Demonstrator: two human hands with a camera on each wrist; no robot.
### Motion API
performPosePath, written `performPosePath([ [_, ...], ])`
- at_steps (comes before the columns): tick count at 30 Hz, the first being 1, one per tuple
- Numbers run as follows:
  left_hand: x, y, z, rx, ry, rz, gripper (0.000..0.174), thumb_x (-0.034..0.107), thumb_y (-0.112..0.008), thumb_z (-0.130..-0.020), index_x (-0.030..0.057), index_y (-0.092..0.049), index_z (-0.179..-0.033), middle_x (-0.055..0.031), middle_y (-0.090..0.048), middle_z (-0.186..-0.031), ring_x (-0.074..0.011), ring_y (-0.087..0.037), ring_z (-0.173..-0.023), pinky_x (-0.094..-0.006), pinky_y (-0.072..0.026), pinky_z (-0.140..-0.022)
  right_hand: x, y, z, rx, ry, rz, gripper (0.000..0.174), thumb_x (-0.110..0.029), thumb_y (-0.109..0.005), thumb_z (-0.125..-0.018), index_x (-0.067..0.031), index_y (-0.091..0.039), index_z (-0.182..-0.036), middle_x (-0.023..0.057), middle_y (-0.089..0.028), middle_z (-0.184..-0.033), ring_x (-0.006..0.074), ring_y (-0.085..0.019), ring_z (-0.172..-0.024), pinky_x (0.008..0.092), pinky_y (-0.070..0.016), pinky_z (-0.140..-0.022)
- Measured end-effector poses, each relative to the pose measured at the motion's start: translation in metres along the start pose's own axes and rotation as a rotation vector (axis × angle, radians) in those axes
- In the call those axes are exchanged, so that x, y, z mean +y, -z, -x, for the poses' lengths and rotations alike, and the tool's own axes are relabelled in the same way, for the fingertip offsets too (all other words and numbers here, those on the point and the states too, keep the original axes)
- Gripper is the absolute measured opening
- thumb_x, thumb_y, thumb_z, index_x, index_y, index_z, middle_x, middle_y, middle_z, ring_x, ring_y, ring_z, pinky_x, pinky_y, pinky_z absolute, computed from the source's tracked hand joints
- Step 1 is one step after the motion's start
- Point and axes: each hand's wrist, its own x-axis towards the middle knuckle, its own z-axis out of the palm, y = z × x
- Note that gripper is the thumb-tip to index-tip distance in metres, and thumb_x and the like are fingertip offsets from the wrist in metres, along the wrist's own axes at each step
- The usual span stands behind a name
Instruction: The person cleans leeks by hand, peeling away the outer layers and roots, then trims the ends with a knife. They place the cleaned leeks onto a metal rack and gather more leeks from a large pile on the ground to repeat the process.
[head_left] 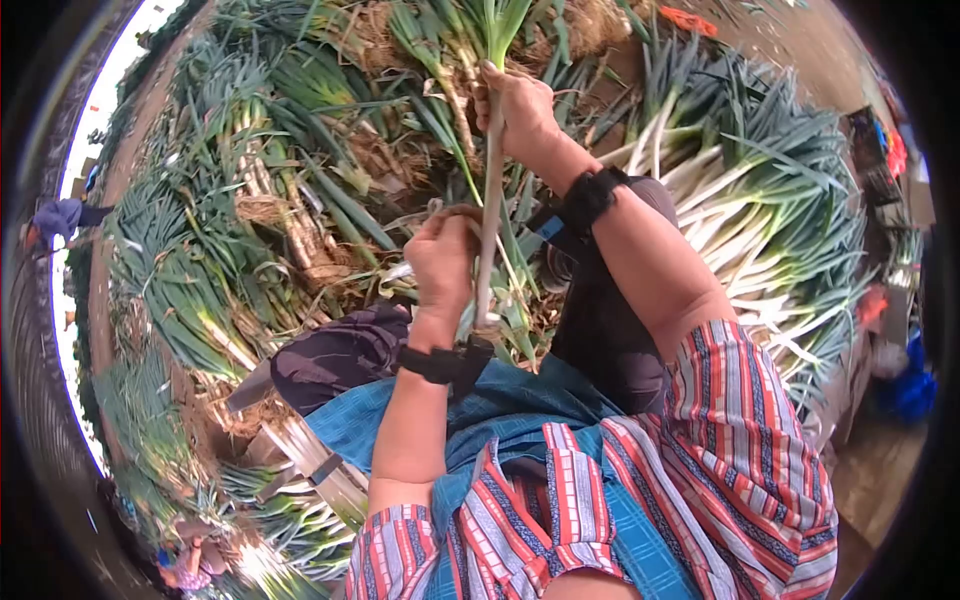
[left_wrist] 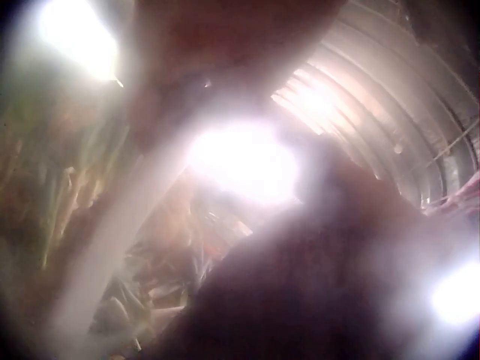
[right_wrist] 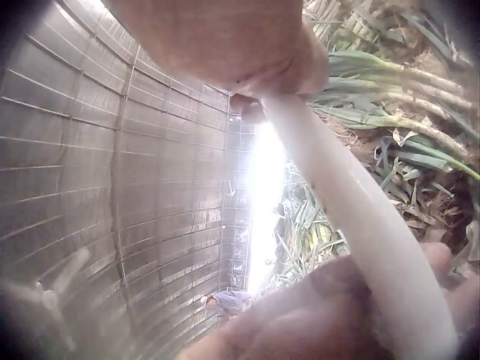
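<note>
A long white-stalked leek [head_left: 491,190] stands nearly upright before the body. My right hand [head_left: 525,112] grips it high up, just below the green leaves [head_left: 497,30]. Lower down, my left hand [head_left: 443,262] has its fingers curled against the stalk's side. In the right wrist view, the pale stalk [right_wrist: 352,195] runs down from the right hand [right_wrist: 225,37] and crosses in front of the left hand [right_wrist: 300,315], whose fingers are partly hidden. Glare blurs the left wrist view, where the stalk [left_wrist: 112,247] slants and the hand's outline is unclear.
White-stemmed leeks [head_left: 740,210] lie fanned at the right. Untrimmed leeks with roots [head_left: 290,210] are heaped at the left. A pale bundle [head_left: 310,455] lies beside the left knee [head_left: 340,355]. Another person [head_left: 190,570] appears at the lower left.
</note>
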Motion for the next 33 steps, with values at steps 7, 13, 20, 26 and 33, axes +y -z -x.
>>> performPosePath([
  [7, 0.004, 0.034, -0.001, -0.028, 0.433, 0.555, 0.007, 0.002, -0.049, -0.083, -0.0008, -0.052, -0.089, -0.0015, -0.045, -0.067, -0.0111, -0.038, -0.052, -0.0229, -0.0349, -0.051, -0.023, 0.021, -0.012, -0.073, -0.066, -0.11, 0.017, -0.021, -0.044, -0.098, -0.0042, -0.047, -0.093, 0.0028, -0.047, -0.072, 0.0119, -0.041, -0.055, 0.0275, -0.0356, -0.051],
  [13, 0.014, 0.043, 0.019, -0.134, 0.258, -0.126, 0.019, 0.013, -0.049, -0.091, 0.0004, -0.057, -0.104, 0.0001, -0.053, -0.072, -0.005, -0.038, -0.05, -0.0213, -0.0309, -0.043, -0.04, 0.044, -0.019, -0.115, -0.117, -0.281, 0.02, -0.024, -0.039, -0.1, -0.0069, -0.041, -0.088, 0.0026, -0.042, -0.074, 0.0113, -0.037, -0.056, 0.0265, -0.0323, -0.05],
  [20, 0.017, 0.028, 0.038, -0.626, 0.143, -0.562, 0.038, 0.033, -0.044, -0.099, 0.0005, -0.064, -0.1, -0.0007, -0.062, -0.076, -0.0057, -0.05, -0.063, -0.0201, -0.0397, -0.054, -0.051, 0.058, -0.029, 0.052, -0.151, -0.323, 0.025, -0.025, -0.039, -0.099, -0.0052, -0.04, -0.083, 0.0034, -0.04, -0.069, 0.0126, -0.032, -0.05, 0.0268, -0.0284, -0.044],
  [26, 0.008, 0.063, 0.083, -0.48, 0.091, -0.539, 0.025, 0.022, -0.053, -0.092, 0.0001, -0.063, -0.085, 0.0017, -0.054, -0.066, -0.0105, -0.047, -0.057, -0.0264, -0.0371, -0.05, -0.064, 0.073, -0.033, 0.093, -0.055, -0.274, 0.022, -0.021, -0.036, -0.098, -0.0083, -0.037, -0.08, 0.0018, -0.035, -0.062, 0.0131, -0.029, -0.048, 0.0269, -0.0262, -0.044],
  [33, 0.025, 0.063, 0.106, -0.468, -0.769, -1.391, 0.012, 0.006, -0.067, -0.072, 0.0054, -0.061, -0.083, -0.0096, -0.059, -0.075, -0.0301, -0.055, -0.069, -0.0365, -0.0457, -0.059, -0.069, 0.074, -0.021, -0.357, -0.124, -0.277, 0.037, -0.041, -0.049, -0.095, -0.0047, -0.046, -0.088, -0.003, -0.036, -0.062, 0.0089, -0.034, -0.051, 0.0242, -0.0308, -0.045],
])
